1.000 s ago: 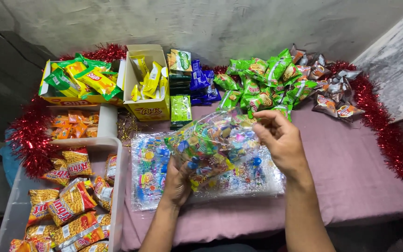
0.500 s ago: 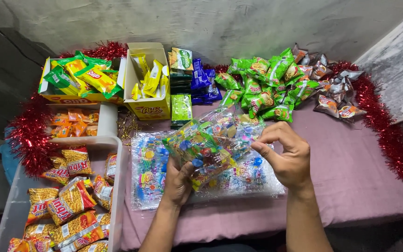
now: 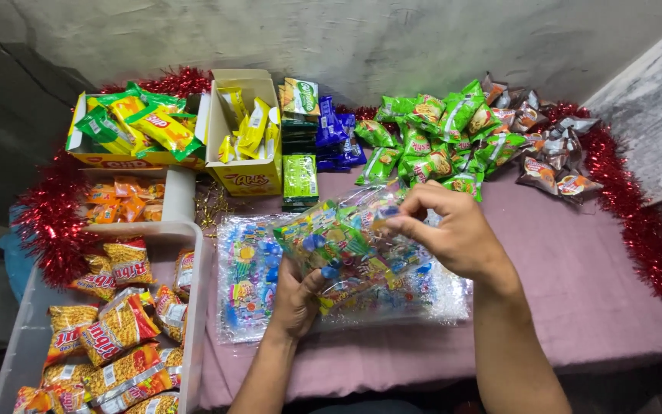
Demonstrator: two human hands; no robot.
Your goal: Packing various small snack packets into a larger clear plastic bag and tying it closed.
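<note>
One table with a mauve cloth [image 3: 576,284] fills the space under both hands, and the bare stretch to the right of the right hand, running out to the table's right edge, is the widest open room here. Red tinsel [image 3: 630,207] trims that edge and shows again far left of the left hand. Left of the left hand sits one white bin [image 3: 197,307] of orange and yellow snack bags, more than ten, its lower end cut off by the frame. Beyond the hands, at the back, stand two yellow cardboard boxes [image 3: 250,180] of green and yellow packets, then one green stack and one blue stack, then a heap of green packets [image 3: 423,146], too overlapped to count, and about six brown-silver ones farthest right. Directly beneath the hands lies one flat clear sheet of candy packs [image 3: 247,284], its right part hidden by the wrists.

The left hand [image 3: 296,295] is closed around the lower end of a bundle of clear candy packs [image 3: 331,245], thumb across the front, holding it tilted above the sheet. The right hand [image 3: 453,230] pinches the bundle's upper right end with curled fingers. How many packs make up the bundle I cannot tell; the glossy wrap blurs them together.
</note>
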